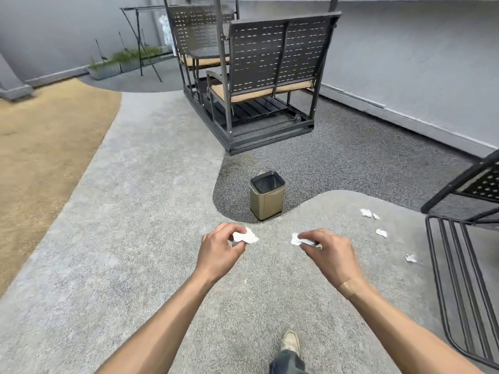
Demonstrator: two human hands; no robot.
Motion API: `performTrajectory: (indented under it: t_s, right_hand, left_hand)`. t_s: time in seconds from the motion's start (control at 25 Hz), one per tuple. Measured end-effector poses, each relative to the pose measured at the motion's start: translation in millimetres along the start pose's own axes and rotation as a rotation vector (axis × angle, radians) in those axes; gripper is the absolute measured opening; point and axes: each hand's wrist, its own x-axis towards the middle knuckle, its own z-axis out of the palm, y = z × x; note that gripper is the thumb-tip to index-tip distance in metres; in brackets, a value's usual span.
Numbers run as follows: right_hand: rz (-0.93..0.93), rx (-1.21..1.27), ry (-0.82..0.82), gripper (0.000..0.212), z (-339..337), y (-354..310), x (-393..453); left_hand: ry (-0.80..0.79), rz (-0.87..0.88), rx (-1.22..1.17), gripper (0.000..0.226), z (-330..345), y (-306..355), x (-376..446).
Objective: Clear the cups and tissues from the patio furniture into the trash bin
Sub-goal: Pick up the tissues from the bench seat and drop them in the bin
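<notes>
Left hand (220,248), just left of frame centre, pinches a crumpled tissue (245,237) between thumb and curled fingers; most of the wad sticks out past the fingertips. Right hand (328,253), just right of centre, pinches a second, smaller tissue wad (299,240) the same way.

Handling: tissue is near weightless, soft, crushes to any shape. No fragility worry. My guess is wind or a loose pinch is your only risk, since little paper sits inside either grip. Close your fingers over more of the wad if it flutters. Any spot on it will do as a hold.

Pose: both your forearms reach forward from the bottom of the frame, palms down, wrists level, hands near each other but apart. A tan strip wraps the right wrist.

Trash bin (267,195) stands open-topped on the dark gravel patch, just above centre, ahead of both hands and apart from them. You look a step or so short of it; one shoe (291,342) shows at bottom centre.

More scraps (381,232) lie on the pavement at centre right, near the black metal frame (459,279) at the right edge. Swing bench (270,76) sits at upper centre. No cups visible.
</notes>
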Motion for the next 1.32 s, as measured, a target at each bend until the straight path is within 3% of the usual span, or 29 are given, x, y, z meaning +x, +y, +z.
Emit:
performTrajectory:
  t_s: [0.48, 1.04, 1.32]
  right_hand:
    - [-0.042, 0.046, -0.039, 0.018, 16, 84, 267]
    - [0.078, -0.042, -0.013, 0.020, 119, 113, 517]
    - [0.177, -0.032, -0.024, 0.019, 152, 131, 599]
  left_hand:
    - [-0.003, -0.110, -0.022, 0.022, 64, -7, 252]
    - [-0.110, -0.107, -0.068, 0.022, 86, -117, 533]
    - [-0.187, -0.141, -0.059, 0.024, 103, -147, 629]
